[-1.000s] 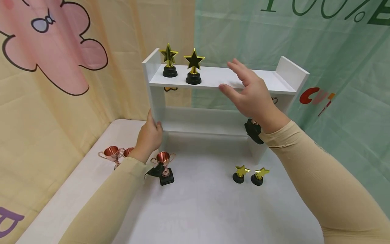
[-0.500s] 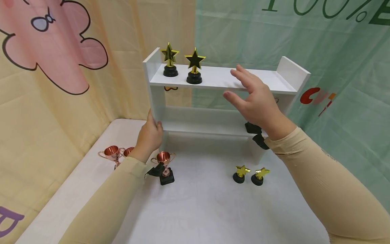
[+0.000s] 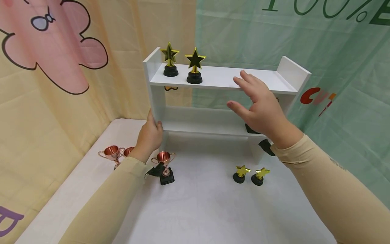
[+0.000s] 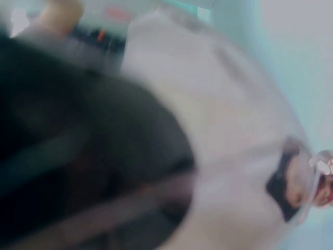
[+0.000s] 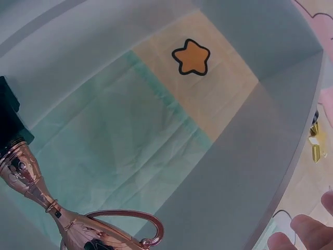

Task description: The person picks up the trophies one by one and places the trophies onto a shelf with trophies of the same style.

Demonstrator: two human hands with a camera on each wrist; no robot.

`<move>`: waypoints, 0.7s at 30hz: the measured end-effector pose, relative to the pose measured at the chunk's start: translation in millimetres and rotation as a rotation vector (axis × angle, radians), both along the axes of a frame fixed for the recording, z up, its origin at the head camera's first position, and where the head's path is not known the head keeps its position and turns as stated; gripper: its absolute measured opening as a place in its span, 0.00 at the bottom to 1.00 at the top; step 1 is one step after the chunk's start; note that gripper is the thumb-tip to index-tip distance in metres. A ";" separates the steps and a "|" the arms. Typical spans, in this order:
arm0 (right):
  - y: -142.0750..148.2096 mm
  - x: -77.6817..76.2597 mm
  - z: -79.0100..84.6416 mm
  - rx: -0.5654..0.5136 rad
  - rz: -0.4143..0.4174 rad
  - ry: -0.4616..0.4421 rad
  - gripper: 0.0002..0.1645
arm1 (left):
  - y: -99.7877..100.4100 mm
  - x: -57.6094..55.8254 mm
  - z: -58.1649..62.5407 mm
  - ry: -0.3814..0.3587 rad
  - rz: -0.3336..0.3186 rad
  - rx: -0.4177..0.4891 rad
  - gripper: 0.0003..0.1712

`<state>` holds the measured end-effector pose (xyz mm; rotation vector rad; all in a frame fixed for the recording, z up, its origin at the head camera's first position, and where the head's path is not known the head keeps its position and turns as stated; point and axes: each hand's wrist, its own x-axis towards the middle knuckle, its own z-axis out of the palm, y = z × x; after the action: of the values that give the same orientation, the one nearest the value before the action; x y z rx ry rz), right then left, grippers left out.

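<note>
White shelf (image 3: 207,118) looks plain and high-sided, left hand (image 3: 148,138) gripping it, right hand (image 3: 262,109) outstretched.

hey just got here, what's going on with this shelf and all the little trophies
A person's left hand holds the side of a white shelf. The right hand is open in front of it, holding nothing. Two gold star trophies stand on the top board, and a copper cup is on the board below, mostly hidden behind the right hand in the head view. Two smaller-looking stars and three other cups are on the table.
</note>
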<state>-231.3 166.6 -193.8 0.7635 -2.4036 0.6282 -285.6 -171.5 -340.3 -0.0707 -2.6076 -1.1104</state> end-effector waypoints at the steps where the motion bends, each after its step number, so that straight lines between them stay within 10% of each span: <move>1: 0.6 1.2 -0.8 0.008 -0.002 0.002 0.41 | 0.0 0.1 0.1 0.000 0.000 0.000 0.39; 21: 16.6 22.3 -24.1 0.155 -0.026 -0.018 0.45 | 0.2 1.1 -1.1 0.044 -0.001 -0.014 0.40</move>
<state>-209.0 183.2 -217.9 0.7916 -2.4967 0.4433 -284.5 -171.3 -341.3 -0.0982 -2.5767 -1.0788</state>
